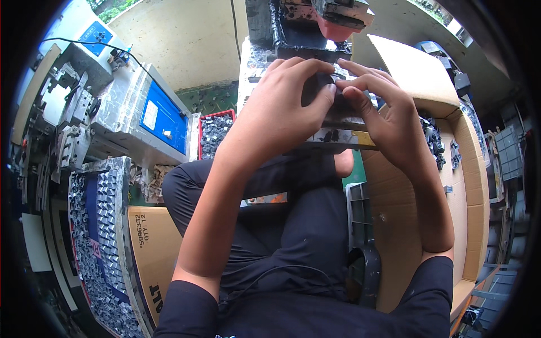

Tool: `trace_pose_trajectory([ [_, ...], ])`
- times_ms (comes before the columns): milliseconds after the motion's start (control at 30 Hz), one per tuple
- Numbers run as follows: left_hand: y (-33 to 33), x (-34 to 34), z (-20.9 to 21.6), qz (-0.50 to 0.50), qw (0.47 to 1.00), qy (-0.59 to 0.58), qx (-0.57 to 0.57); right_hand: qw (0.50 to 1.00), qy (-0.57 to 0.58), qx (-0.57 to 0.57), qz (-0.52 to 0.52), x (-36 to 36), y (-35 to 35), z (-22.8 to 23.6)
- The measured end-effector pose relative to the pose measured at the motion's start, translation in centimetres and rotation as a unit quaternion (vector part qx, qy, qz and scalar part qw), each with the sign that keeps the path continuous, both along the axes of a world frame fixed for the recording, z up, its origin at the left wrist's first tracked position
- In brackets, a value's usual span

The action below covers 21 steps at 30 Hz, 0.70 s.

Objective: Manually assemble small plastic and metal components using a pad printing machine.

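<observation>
My left hand (293, 96) is raised in front of me with its fingers curled and its thumb bent in. Close by on its right, my right hand (383, 104) has thumb and forefinger pinched together. The fingertips of both hands meet around a small dark piece, mostly hidden, whose kind I cannot make out. They are at the front of a machine (301, 34) with black, ink-like smears and a reddish rounded pad (336, 30) hanging over it. Below the hands runs the worn edge of the work surface (332, 137).
A red-rimmed tray (233, 114) of small dark parts stands left of my left forearm. Farther left are a grey machine with a blue panel (163, 118) and a long tray (125, 225) of metallic parts. At right, an open cardboard box (394, 225) holds several dark parts.
</observation>
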<state>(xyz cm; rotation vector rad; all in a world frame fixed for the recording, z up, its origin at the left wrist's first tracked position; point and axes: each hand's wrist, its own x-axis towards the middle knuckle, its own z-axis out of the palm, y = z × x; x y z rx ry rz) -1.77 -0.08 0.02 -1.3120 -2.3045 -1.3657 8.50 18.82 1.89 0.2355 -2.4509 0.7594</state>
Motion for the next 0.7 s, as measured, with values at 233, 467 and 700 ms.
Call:
trace_pose_trajectory([
  [233,0.1,0.3,0.8,0.004,1.0,0.013,-0.017,1.0,0.013,-0.002,0.003,0.1,0.2,0.2],
  [467,0.3,0.9,1.3,0.014,0.999,-0.029,-0.007,0.964,0.159,0.211,0.012,7.4,-5.1,7.6],
  [700,0.4,1.0,1.2,0.022,0.999,-0.037,-0.025,0.902,0.343,0.251,-0.074,11.2,-5.5,14.8],
])
